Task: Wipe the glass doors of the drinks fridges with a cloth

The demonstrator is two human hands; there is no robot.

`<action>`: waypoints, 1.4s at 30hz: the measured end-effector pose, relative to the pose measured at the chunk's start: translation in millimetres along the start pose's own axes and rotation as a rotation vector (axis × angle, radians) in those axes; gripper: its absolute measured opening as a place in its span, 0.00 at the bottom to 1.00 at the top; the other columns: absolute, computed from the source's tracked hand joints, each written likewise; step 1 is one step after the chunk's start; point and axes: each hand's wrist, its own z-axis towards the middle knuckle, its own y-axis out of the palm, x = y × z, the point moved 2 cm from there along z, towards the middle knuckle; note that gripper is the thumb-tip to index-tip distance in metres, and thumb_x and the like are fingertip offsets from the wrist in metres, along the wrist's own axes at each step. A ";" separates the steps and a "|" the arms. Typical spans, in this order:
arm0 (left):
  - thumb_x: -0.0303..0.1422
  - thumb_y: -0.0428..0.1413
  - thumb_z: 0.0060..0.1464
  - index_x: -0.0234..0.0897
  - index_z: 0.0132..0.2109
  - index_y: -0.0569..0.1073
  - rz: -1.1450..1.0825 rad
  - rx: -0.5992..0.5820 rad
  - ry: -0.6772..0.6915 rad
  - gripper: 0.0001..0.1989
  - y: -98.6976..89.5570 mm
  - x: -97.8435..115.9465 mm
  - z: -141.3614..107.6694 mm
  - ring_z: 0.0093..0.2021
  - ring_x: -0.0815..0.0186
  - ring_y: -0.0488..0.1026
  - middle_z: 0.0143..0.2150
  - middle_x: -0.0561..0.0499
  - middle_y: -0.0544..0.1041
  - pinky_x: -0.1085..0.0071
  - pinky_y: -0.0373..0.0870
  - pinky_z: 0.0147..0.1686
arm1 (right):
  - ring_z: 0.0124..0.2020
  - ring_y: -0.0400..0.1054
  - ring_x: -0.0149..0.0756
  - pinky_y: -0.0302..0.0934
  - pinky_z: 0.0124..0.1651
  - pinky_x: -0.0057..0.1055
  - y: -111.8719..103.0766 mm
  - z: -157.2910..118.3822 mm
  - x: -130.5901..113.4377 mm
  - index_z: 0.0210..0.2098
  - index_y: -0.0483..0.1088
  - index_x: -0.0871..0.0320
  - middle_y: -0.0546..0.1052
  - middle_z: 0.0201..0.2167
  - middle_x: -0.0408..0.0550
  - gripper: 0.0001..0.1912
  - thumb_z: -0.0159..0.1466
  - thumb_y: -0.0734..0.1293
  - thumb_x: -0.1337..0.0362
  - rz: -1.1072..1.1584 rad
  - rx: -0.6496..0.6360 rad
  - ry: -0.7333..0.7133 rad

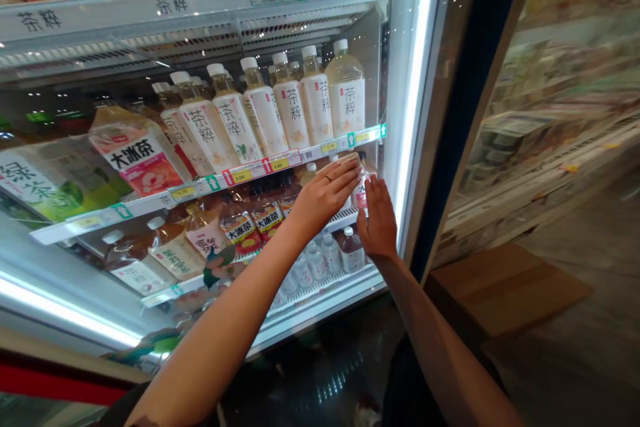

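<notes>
My left hand (327, 190) reaches across from the lower left, palm away from me, its fingers stretched out side by side. A dark ring sits on one finger. Something thin and pale (353, 158) shows along its fingertips; I cannot make out what it is. Just right of it, my right hand (379, 220) is raised flat, fingers together and extended, with nothing seen in it. Both are in front of the lit drinks fridge, seemingly at its glass. Behind them are a shelf edge with price tags (280, 164) and a partly hidden pink-labelled bottle (360, 195).
White-labelled tea bottles (260, 110) line the middle shelf, beside a large pink-labelled bottle (145, 153). Smaller bottles (320, 260) stand low down. The fridge's bright side frame (417, 73) rises at the right. A cardboard box (510, 287) lies on the floor near blurred shelves.
</notes>
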 end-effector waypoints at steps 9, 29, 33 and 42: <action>0.24 0.54 0.74 0.31 0.66 0.75 -0.011 -0.098 0.045 0.18 -13.4 -2.7 -19.5 0.74 0.59 0.70 0.68 0.41 0.80 0.55 0.72 0.74 | 0.83 0.44 0.48 0.53 0.81 0.58 3.9 -2.0 -3.4 0.83 0.32 0.44 0.52 0.83 0.46 0.43 0.77 0.57 0.68 0.003 -0.002 -0.023; 0.23 0.51 0.75 0.36 0.68 0.73 -0.050 -0.061 -0.034 0.19 -39.3 -19.1 -24.5 0.76 0.60 0.68 0.69 0.42 0.79 0.52 0.71 0.74 | 0.83 0.45 0.48 0.55 0.80 0.58 11.9 -0.2 -27.8 0.83 0.33 0.42 0.49 0.84 0.42 0.45 0.75 0.59 0.70 0.073 -0.021 -0.081; 0.23 0.52 0.75 0.35 0.70 0.71 -0.039 -0.071 -0.009 0.21 -40.6 -14.5 -31.5 0.76 0.59 0.67 0.70 0.41 0.78 0.51 0.71 0.74 | 0.83 0.46 0.49 0.56 0.80 0.59 13.6 -0.9 -28.7 0.83 0.31 0.41 0.49 0.84 0.43 0.46 0.75 0.59 0.70 0.058 -0.055 -0.075; 0.24 0.51 0.75 0.36 0.68 0.72 0.019 -0.067 0.027 0.19 -53.9 -20.5 -41.2 0.75 0.61 0.70 0.68 0.44 0.80 0.55 0.73 0.73 | 0.82 0.48 0.48 0.57 0.80 0.58 10.0 -2.8 -33.1 0.83 0.31 0.41 0.51 0.83 0.43 0.46 0.74 0.59 0.71 0.051 -0.067 -0.085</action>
